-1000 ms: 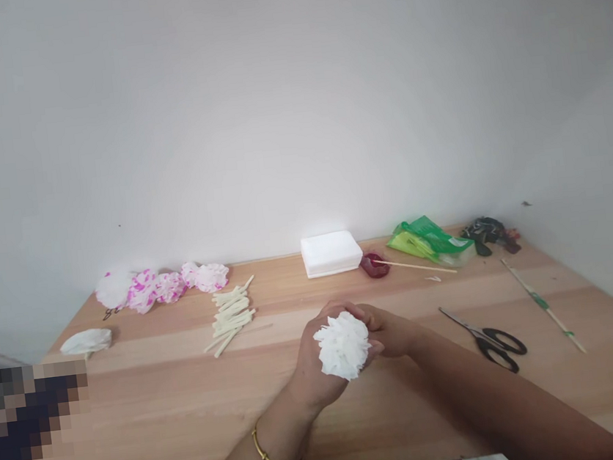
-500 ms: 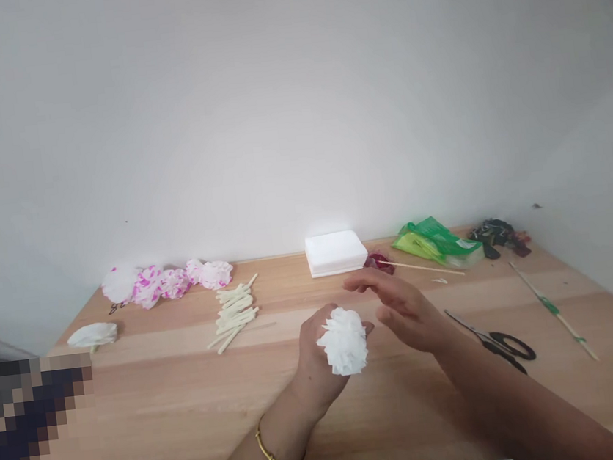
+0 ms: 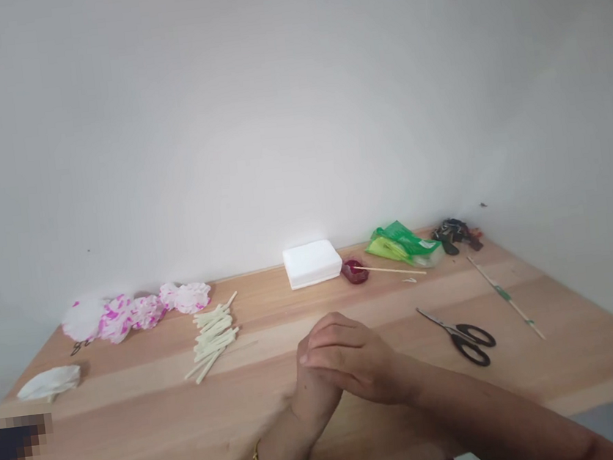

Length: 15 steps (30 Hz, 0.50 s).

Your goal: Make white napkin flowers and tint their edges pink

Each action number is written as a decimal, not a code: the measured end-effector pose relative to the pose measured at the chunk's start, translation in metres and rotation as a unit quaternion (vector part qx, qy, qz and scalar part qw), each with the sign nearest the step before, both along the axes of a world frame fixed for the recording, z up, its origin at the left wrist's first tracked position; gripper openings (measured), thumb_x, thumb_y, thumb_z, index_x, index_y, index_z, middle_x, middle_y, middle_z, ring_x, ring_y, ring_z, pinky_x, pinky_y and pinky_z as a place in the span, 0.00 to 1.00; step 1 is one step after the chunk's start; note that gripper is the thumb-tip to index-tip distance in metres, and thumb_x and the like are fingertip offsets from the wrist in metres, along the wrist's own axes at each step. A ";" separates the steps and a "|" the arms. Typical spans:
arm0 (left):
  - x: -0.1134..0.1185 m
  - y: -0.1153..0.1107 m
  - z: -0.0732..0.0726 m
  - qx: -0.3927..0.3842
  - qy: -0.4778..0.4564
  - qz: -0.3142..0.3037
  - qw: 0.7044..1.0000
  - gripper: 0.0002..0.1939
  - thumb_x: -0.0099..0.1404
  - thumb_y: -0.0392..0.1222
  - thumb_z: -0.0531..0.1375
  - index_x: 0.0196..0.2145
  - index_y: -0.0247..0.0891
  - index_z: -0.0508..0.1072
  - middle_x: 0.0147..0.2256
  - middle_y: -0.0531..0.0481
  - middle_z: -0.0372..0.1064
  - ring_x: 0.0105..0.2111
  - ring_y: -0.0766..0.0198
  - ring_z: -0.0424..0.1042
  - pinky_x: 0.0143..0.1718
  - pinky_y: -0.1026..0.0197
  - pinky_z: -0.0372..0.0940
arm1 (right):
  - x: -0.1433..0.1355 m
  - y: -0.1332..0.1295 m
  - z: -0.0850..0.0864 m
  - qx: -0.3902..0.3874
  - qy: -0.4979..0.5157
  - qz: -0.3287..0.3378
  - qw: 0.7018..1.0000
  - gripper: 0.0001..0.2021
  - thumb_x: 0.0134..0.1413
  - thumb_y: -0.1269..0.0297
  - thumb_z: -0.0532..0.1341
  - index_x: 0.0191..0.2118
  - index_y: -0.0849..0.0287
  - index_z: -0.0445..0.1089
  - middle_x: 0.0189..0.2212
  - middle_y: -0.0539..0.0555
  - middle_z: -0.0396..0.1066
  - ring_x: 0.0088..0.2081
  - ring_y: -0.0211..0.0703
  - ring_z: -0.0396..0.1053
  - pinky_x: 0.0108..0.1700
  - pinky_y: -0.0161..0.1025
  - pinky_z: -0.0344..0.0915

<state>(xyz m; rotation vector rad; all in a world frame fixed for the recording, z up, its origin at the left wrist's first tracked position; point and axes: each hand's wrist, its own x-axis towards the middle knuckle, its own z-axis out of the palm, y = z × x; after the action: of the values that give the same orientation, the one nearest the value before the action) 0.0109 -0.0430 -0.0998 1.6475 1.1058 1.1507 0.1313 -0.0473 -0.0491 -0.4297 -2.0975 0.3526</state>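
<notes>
The right hand (image 3: 357,357) folds over the left hand (image 3: 319,392), its fingers pressed together; anything between the palms is hidden, so I cannot tell what they grip. They hover mid-table, well apart from everything else. Work looks partly done: about 5 pink-flecked tissue pompoms (image 3: 117,318) seem formed, while 1 white tissue bundle (image 3: 50,382) seems uncoloured and the cream sticks (image 3: 216,336) (too overlapped to count) seem unused. Farther out lie 1 white tissue stack (image 3: 313,264), 1 dark red dish (image 3: 357,277) with 1 thin stick (image 3: 394,270), 1 green packet (image 3: 403,242), 1 pair of scissors (image 3: 472,334) and 1 green-banded stick (image 3: 505,295).
</notes>
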 end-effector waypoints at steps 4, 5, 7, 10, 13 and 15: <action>0.004 0.004 0.011 0.000 -0.002 0.009 1.000 0.06 0.58 0.41 0.58 0.26 0.40 0.65 0.23 0.53 0.64 0.24 0.64 0.65 0.25 0.62 0.63 | 0.014 0.009 0.007 -0.244 0.126 -0.080 0.958 0.08 0.57 0.66 0.60 0.43 0.58 0.70 0.36 0.54 0.72 0.39 0.42 0.68 0.44 0.41 0.67; 0.004 0.005 0.015 -0.004 0.001 0.017 1.000 0.09 0.58 0.42 0.58 0.24 0.40 0.63 0.22 0.54 0.61 0.22 0.65 0.63 0.24 0.62 0.62 | 0.021 0.013 0.005 -0.339 0.190 -0.114 0.914 0.09 0.57 0.63 0.60 0.43 0.57 0.70 0.35 0.53 0.71 0.38 0.40 0.68 0.43 0.40 0.68; 0.002 0.006 0.021 -0.013 0.010 0.033 0.999 0.14 0.59 0.43 0.58 0.21 0.40 0.58 0.19 0.56 0.56 0.20 0.67 0.59 0.24 0.63 0.60 | 0.039 0.023 -0.002 -0.515 0.317 -0.132 0.785 0.14 0.53 0.58 0.63 0.43 0.58 0.70 0.32 0.52 0.70 0.33 0.38 0.69 0.37 0.37 0.69; 0.002 0.005 0.026 -0.022 0.018 0.034 0.999 0.17 0.60 0.42 0.57 0.19 0.41 0.55 0.18 0.57 0.53 0.20 0.68 0.57 0.26 0.63 0.58 | 0.072 0.033 -0.023 -0.574 0.392 -0.177 0.697 0.11 0.48 0.58 0.66 0.33 0.60 0.69 0.25 0.51 0.68 0.26 0.36 0.67 0.28 0.35 0.69; 0.004 0.003 0.027 -0.026 0.016 0.025 0.999 0.17 0.59 0.42 0.58 0.19 0.41 0.53 0.19 0.57 0.52 0.21 0.67 0.55 0.26 0.63 0.57 | 0.098 0.039 -0.044 -0.539 0.414 -0.223 0.699 0.12 0.45 0.56 0.67 0.27 0.58 0.65 0.21 0.48 0.65 0.23 0.34 0.65 0.26 0.33 0.68; 0.006 0.002 0.025 -0.029 0.016 0.018 0.999 0.18 0.59 0.42 0.58 0.19 0.41 0.53 0.19 0.57 0.51 0.20 0.67 0.54 0.25 0.63 0.56 | 0.109 0.045 -0.053 -0.509 0.414 -0.248 0.712 0.14 0.45 0.53 0.66 0.26 0.57 0.64 0.20 0.47 0.63 0.22 0.34 0.63 0.25 0.33 0.67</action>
<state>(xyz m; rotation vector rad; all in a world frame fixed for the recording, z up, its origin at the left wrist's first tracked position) 0.0165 -0.0413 -0.0747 1.6129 1.1827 1.1068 0.2398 -0.0028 -0.1022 -1.1780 -0.6832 1.1304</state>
